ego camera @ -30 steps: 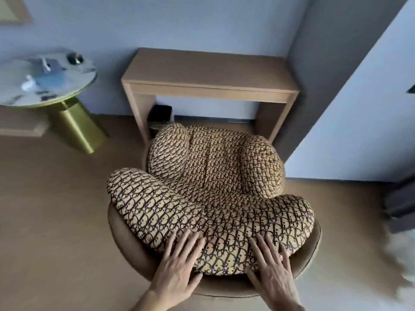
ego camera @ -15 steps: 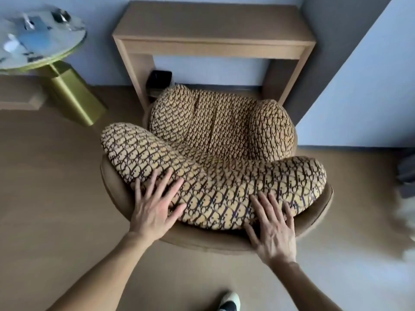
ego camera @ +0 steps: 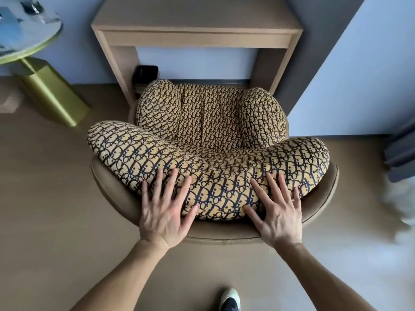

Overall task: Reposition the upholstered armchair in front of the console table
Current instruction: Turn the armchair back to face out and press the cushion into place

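The armchair [ego camera: 208,122] has yellow-and-navy patterned cushions in a tan leather shell. It faces the wooden console table [ego camera: 195,21], its front edge at the table's legs. I stand behind its back. My left hand [ego camera: 166,207] lies flat, fingers spread, on the left of the back cushion and shell rim. My right hand [ego camera: 278,212] lies flat in the same way on the right. Neither hand curls around anything.
A round marble side table [ego camera: 27,39] on a gold base [ego camera: 51,93] stands at the left. A black box [ego camera: 146,74] sits under the console by its left leg. A pale wall [ego camera: 359,63] juts in on the right. My shoe [ego camera: 229,299] is behind the chair.
The chair has slid forward, nearer the console table, and both my arms have stretched out. My left hand first shifted left along the cushion, then came back a little toward the middle.
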The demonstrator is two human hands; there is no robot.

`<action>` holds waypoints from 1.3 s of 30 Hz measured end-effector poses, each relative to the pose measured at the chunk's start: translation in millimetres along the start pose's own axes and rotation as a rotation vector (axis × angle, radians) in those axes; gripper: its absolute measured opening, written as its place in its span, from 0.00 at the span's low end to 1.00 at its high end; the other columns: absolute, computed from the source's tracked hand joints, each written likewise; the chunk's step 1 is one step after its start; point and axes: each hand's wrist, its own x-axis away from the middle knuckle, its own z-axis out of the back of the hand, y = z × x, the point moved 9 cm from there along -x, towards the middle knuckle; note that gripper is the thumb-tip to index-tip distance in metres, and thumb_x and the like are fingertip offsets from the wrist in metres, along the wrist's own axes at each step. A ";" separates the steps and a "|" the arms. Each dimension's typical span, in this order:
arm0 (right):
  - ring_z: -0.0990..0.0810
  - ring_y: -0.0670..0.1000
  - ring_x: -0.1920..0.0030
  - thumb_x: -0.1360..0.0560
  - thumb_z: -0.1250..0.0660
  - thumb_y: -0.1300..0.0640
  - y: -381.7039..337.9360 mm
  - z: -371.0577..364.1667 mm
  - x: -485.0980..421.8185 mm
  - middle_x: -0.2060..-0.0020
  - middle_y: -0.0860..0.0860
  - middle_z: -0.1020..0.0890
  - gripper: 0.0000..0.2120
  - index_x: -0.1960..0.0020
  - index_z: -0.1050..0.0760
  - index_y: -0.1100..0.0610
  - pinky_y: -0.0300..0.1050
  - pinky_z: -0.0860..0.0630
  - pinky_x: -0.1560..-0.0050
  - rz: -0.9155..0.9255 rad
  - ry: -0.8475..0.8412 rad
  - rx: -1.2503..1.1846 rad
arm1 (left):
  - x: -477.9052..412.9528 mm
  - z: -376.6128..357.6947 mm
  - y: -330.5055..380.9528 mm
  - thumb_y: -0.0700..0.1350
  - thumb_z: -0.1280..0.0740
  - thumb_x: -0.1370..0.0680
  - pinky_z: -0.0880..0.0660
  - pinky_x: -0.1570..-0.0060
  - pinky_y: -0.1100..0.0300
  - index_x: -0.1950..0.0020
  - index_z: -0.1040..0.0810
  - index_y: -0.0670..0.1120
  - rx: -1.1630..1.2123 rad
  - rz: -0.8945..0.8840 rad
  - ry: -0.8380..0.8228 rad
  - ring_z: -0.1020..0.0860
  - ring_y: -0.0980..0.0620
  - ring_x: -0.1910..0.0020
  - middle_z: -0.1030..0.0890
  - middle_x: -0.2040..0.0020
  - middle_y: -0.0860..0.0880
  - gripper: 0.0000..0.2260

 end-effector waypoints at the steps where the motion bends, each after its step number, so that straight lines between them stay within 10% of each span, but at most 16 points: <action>1: 0.56 0.52 0.18 0.25 0.55 0.25 5.0 1.1 -3.0 0.18 0.47 0.46 0.34 0.21 0.47 0.36 0.65 0.50 0.22 0.007 0.003 0.002 | -2.3 -0.5 4.2 0.66 0.47 0.20 0.46 0.25 0.29 0.17 0.40 0.55 0.004 0.003 0.000 0.51 0.39 0.16 0.45 0.15 0.46 0.33; 39: 0.50 0.53 0.19 0.27 0.54 0.23 88.5 -8.4 -338.9 0.19 0.47 0.42 0.35 0.23 0.44 0.34 0.65 0.50 0.21 0.079 0.066 -0.078 | -314.3 -49.9 10.4 0.60 0.50 0.24 0.47 0.22 0.33 0.19 0.38 0.60 -0.011 0.156 0.023 0.44 0.41 0.18 0.41 0.16 0.49 0.32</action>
